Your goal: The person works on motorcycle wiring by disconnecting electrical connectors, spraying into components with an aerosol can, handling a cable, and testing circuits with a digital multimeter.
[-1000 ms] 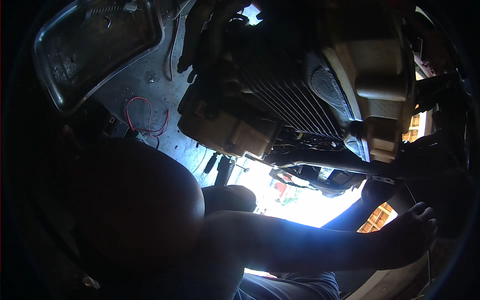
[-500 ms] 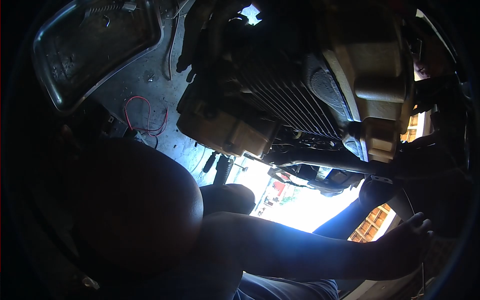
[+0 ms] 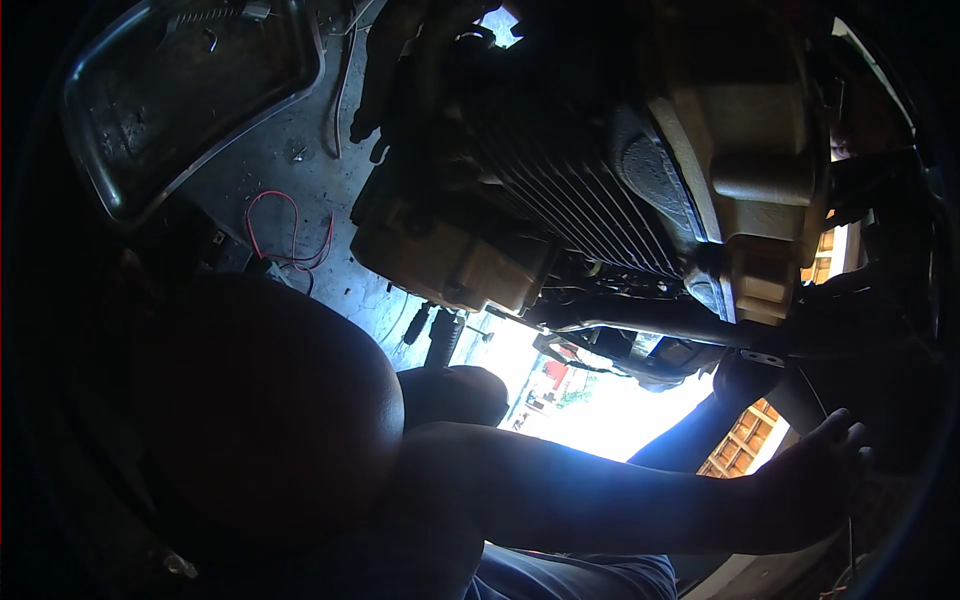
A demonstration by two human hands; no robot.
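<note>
My right hand (image 3: pixel 815 485) is at the far right, its forearm stretched across the lower part of the view. Its fingers are curled around a thin cable (image 3: pixel 813 388), which runs from near a metal plate with two holes (image 3: pixel 762 358) and shows again below the hand. My left hand (image 3: pixel 745 382) is a dark shape close to that plate; shadow hides its fingers, so its grip is unclear. Beside both hands, a finned motorcycle engine (image 3: pixel 590 205) with a brownish cover (image 3: pixel 760 130) fills the upper middle.
Upper left, a metal tray (image 3: pixel 190 180) holds a coil spring (image 3: pixel 205 16). A red wire (image 3: pixel 297 235) lies looped on the grey floor (image 3: pixel 300 120). A large, rounded dark shape (image 3: pixel 290 420), perhaps a knee, blocks the lower left. Glare shines below the engine's tubing (image 3: pixel 650 325).
My right hand and forearm have shifted slightly upward in the view, and the cable has moved a little with the fingers. The engine and tray look nearly unchanged.
</note>
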